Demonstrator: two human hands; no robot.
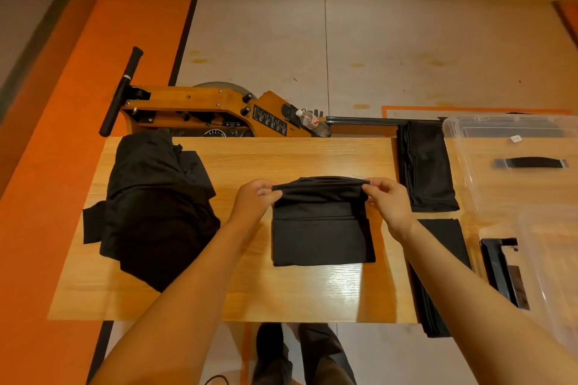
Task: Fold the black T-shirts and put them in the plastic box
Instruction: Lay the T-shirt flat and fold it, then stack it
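Note:
A partly folded black T-shirt [320,234] lies in the middle of the wooden table [281,159]. My left hand [255,200] pinches its far left corner and my right hand [389,200] pinches its far right corner, with the far edge lifted and curling toward me. A heap of unfolded black T-shirts [153,206] sits at the table's left. Two folded black T-shirts lie at the right, one farther away [425,169] and one nearer [438,275]. The clear plastic box [550,259] stands at the right edge.
A clear lid with a black handle [513,162] lies at the far right, beyond the box. Behind the table stands a wooden rowing machine [200,109] with a plastic bottle [311,120] on it. My shoes [300,353] show below the table's near edge.

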